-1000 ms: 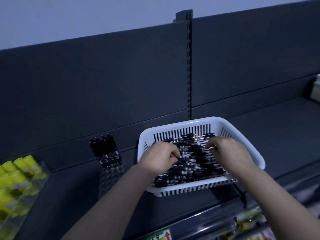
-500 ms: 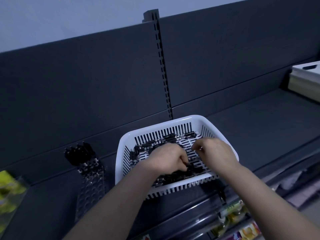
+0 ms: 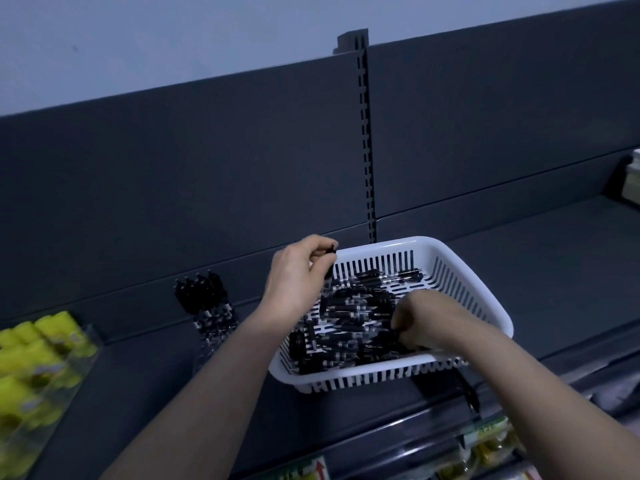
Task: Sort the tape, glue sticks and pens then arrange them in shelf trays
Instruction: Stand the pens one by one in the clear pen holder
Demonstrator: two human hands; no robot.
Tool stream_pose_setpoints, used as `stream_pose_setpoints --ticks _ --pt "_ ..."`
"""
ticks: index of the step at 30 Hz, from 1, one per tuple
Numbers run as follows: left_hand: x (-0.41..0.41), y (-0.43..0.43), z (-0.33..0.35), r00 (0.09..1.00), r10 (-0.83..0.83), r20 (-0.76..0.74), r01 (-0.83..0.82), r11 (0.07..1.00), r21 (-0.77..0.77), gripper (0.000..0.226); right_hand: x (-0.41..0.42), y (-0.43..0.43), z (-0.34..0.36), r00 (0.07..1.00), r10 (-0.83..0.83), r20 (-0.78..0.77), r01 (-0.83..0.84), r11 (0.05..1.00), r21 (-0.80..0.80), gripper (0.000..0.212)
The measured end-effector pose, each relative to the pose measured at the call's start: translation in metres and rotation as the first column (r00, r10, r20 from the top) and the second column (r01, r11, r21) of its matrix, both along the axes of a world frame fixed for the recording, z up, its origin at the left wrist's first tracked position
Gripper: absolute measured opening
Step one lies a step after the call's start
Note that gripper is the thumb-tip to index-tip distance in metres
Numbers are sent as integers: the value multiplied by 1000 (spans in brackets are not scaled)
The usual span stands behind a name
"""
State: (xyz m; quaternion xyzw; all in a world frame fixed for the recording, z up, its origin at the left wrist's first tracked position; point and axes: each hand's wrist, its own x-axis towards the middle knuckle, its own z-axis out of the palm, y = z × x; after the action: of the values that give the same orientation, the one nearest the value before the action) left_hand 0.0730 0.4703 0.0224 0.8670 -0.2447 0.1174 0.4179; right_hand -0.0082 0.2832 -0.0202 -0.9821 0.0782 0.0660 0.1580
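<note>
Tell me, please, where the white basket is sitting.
In the head view, the white basket sits centre-right on the dark shelf, right of the clear pen tray.

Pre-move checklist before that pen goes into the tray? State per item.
1. The left hand grips a pen: ok.
2. That pen is free of the other pens in the basket: cannot tell, its lower end overlaps them.
3. The right hand is out of the way, low in the basket: ok.
4. Room in the pen tray left of the basket: cannot tell, blurred.
5. The shelf between basket and pen tray is free of things: ok.
</note>
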Motion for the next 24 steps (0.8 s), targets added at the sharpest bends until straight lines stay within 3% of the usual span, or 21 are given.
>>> stream_pose_setpoints --ticks 4,10,14,24 --pt "3 34 16 988 122 98 -109 985 -132 18 13 20 25 938 -95 333 -5 958 287 10" --pt "12 109 31 911 369 182 -336 923 -188 26 34 89 62 760 -69 646 -259 880 398 21" --pt "18 159 20 864 453 220 -439 891 -114 23 51 132 58 754 -37 656 -353 819 452 19" --pt "39 198 -20 877 437 199 -428 899 -90 18 73 175 18 839 108 534 -306 904 299 24"
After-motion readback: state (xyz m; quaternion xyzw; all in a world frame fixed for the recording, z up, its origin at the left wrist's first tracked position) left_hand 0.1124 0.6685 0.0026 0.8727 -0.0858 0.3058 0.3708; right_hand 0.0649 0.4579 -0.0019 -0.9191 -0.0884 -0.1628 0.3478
